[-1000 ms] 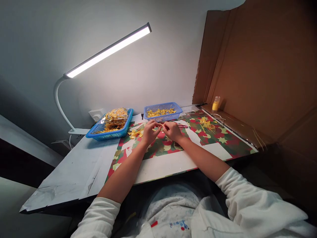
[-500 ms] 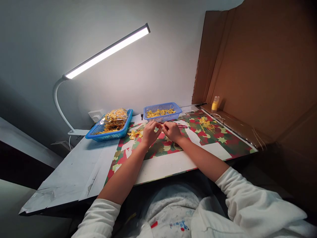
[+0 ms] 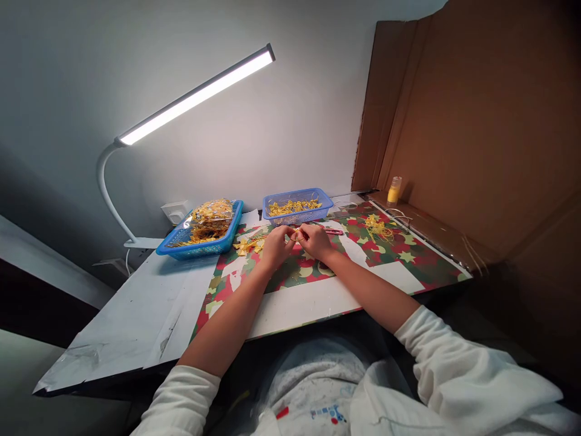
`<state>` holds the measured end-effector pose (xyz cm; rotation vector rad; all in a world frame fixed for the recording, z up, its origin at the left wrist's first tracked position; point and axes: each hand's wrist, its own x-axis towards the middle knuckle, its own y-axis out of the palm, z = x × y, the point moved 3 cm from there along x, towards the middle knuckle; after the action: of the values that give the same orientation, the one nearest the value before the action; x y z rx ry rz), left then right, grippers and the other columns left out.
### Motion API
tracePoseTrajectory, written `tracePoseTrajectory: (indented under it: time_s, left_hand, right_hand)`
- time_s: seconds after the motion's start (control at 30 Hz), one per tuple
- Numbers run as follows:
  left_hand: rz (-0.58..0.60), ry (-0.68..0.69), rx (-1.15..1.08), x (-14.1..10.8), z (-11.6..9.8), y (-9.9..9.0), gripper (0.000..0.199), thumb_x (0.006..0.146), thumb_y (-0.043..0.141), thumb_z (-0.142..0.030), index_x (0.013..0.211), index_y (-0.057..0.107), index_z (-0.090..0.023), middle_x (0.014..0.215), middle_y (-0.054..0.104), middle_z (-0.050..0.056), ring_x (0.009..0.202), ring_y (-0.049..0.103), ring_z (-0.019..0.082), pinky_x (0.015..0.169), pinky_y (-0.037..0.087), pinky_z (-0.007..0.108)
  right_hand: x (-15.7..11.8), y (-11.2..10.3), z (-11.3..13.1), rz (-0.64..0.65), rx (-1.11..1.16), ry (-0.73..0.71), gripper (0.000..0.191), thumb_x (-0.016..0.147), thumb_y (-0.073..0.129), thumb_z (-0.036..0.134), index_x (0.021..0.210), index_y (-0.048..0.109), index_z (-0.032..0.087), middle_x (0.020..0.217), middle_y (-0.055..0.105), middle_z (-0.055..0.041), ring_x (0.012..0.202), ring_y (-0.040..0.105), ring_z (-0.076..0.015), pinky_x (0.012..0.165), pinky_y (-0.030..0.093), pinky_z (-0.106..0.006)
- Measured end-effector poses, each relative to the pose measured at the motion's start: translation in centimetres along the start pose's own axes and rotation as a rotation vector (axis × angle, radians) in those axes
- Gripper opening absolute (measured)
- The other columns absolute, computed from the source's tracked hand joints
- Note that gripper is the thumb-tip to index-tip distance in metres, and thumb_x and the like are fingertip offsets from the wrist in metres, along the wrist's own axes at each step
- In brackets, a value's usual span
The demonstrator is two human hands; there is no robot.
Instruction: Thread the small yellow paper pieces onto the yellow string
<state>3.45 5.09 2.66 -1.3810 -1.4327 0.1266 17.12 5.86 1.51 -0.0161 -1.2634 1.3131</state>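
My left hand (image 3: pixel 278 247) and my right hand (image 3: pixel 316 241) meet over the patterned sheet (image 3: pixel 299 275), fingertips pinched close together. Between them is a small yellow ribbon piece with a thin string (image 3: pixel 296 235), mostly covered by the fingers. Just left of my left hand lies a loose pile of yellow ribbon pieces (image 3: pixel 247 245). Behind my right hand a pink-handled tool (image 3: pixel 334 231) rests on the sheet, partly hidden. Farther right sits a bunch of yellow ribbon pieces with strings (image 3: pixel 379 227).
A blue basket (image 3: pixel 195 248) at the left holds yellow pieces and a clear bag. A smaller basket (image 3: pixel 297 215) with yellow pieces stands behind my hands. A lit lamp (image 3: pixel 197 97) hangs above. A small yellow bottle (image 3: pixel 394 190) stands before cardboard (image 3: pixel 476 133) at right.
Both hands stay together in nearly the same spot. The fingers have shifted slightly around the small yellow piece, and the hands sit a touch lower.
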Motion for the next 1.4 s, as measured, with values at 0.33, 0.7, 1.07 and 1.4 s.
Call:
tracePoseTrajectory:
  time_s: [0.33,0.7,1.07,1.4]
  left_hand:
    - [0.032,0.003,-0.027,0.1,-0.1,0.0,0.01,0.079,0.051,-0.021,0.071,0.055,-0.019,0.074,0.062,0.002,0.072,0.053,0.016,0.067,0.039,0.027]
    - [-0.026,-0.1,-0.067,0.1,0.0,0.5,0.009,0.076,0.053,-0.02,0.066,0.054,-0.018,0.069,0.059,0.001,0.068,0.052,0.016,0.063,0.037,0.026]
    - [-0.002,-0.282,-0.33,-0.2,0.8,1.0,0.019,0.072,0.058,-0.034,0.064,0.051,-0.018,0.061,0.055,-0.001,0.057,0.048,0.012,0.056,0.037,0.025]
    - [-0.012,-0.637,-0.814,-0.1,1.9,1.6,0.032,0.058,0.074,-0.042,0.061,0.059,-0.015,0.052,0.056,-0.001,0.046,0.049,0.008,0.049,0.039,0.021]
  right_hand:
    - [0.0,0.1,-0.3,0.054,0.052,0.028,0.019,0.084,0.046,0.024,0.066,0.048,0.019,0.064,0.056,-0.0008,0.06,0.046,-0.0131,0.06,0.028,-0.025]
    - [0.1,0.0,-0.4,0.049,0.11,0.088,0.016,0.079,0.047,0.022,0.063,0.046,0.019,0.061,0.054,0.0001,0.057,0.044,-0.012,0.059,0.028,-0.024]
    - [0.3,0.1,-1.4,0.145,0.28,0.194,0.015,0.074,0.051,0.025,0.061,0.045,0.019,0.056,0.048,0.0037,0.056,0.041,-0.0106,0.057,0.029,-0.023]
    - [1.2,-2.3,-5.1,0.194,-0.009,0.484,0.022,0.078,0.061,0.04,0.076,0.059,0.018,0.083,0.064,-0.0046,0.082,0.055,-0.0182,0.074,0.042,-0.029]
